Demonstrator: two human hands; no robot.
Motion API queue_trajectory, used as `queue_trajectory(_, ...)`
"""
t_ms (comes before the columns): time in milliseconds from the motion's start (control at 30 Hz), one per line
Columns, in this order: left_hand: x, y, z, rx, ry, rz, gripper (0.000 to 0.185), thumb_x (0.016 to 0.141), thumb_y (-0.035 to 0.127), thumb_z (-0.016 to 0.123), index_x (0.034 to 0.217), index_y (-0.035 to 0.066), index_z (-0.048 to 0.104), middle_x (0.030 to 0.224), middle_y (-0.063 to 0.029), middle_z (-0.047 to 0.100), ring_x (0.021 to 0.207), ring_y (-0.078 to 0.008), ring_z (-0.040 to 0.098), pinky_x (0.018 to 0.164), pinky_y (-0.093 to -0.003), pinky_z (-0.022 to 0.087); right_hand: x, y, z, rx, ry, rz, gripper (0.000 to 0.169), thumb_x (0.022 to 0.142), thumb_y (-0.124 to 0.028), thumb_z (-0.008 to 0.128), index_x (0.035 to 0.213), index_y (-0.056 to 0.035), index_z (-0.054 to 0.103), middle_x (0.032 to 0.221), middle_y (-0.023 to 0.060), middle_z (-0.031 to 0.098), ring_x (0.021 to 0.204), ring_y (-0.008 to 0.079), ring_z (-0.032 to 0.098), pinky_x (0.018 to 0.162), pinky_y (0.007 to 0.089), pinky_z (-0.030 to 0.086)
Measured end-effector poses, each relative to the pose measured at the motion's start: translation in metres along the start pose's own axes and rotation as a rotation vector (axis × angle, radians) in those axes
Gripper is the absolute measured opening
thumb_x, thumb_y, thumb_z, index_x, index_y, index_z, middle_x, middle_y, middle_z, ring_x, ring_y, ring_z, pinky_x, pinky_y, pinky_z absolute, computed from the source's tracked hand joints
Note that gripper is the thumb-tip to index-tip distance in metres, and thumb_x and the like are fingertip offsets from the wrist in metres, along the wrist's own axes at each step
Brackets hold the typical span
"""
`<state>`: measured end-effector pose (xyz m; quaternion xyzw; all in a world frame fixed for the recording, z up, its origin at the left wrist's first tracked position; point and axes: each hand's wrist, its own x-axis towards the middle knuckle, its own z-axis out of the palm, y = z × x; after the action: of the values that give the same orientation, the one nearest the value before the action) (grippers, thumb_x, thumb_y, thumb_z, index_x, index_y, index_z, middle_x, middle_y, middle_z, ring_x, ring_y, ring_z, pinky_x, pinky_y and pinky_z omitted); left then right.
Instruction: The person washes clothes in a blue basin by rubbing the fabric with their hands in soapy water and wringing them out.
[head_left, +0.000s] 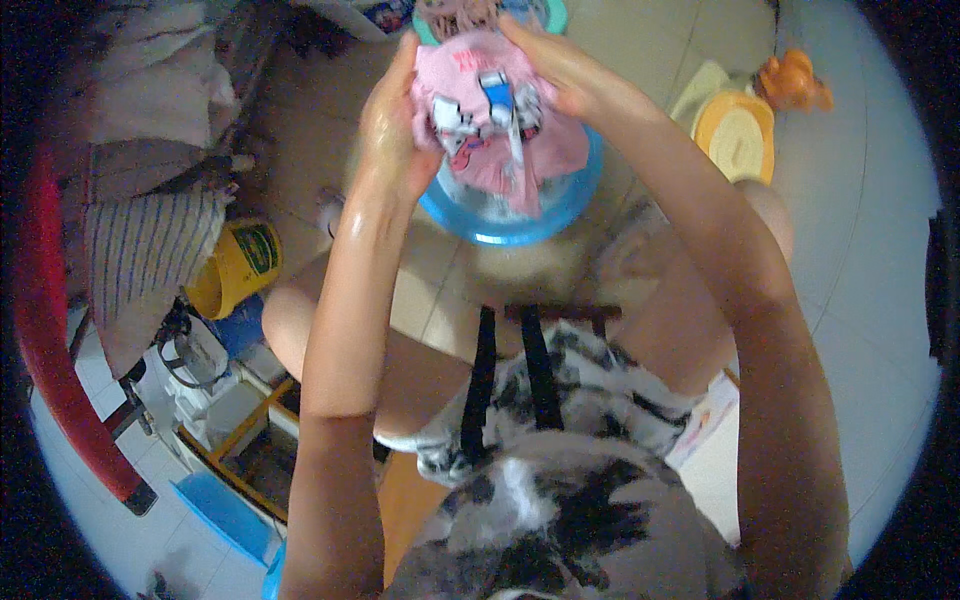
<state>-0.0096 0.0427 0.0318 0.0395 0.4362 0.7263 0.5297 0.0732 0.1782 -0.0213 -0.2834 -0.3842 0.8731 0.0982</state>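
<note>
A wet-looking pink printed cloth garment (480, 64) is stretched between my hands, its lower part hanging over a blue plastic basin (495, 236). My left hand (401, 120) grips its left edge, and my right hand (551, 67) grips the right side; both look wet. White suds or pale water (551, 195) show inside the basin beneath the cloth. Just beyond the garment stands a green-rimmed basin (556, 15) with more cloth items in it, partly cut off by the picture's top edge.
Yellow slippers (739, 135) and an orange object (795, 81) lie on the tiled floor at right. To the left are a yellow bucket (244, 262), a striped cloth (150, 255) and a shelf with white containers (195, 360). My knees flank the blue basin.
</note>
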Motion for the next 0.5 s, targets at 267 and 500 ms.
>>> queue_trajectory(267,-0.029,0.061,-0.025,0.244,-0.109,0.104,0.042,0.093,0.037,0.04,0.103,-0.001,0.055,0.096,-0.0106,0.061,0.087,-0.0171,0.059,0.076,-0.0302,0.048,-0.062,-0.076,-0.016,-0.054,-0.149,0.002,0.055,0.089,-0.045,0.043,0.114,0.0034,0.05,0.107,0.0155,0.059,0.087,0.0213,0.062,0.08,0.0336,0.051)
queue_trajectory(500,-0.033,0.078,-0.019,0.312,-0.207,0.13,0.047,0.093,0.041,0.036,0.104,-0.002,0.053,0.098,-0.0099,0.059,0.09,-0.016,0.057,0.079,-0.0293,0.046,-0.072,-0.098,-0.013,-0.171,-0.173,-0.068,0.053,0.088,-0.045,0.047,0.11,0.0027,0.053,0.108,0.0138,0.059,0.094,0.0182,0.059,0.084,0.0302,0.047)
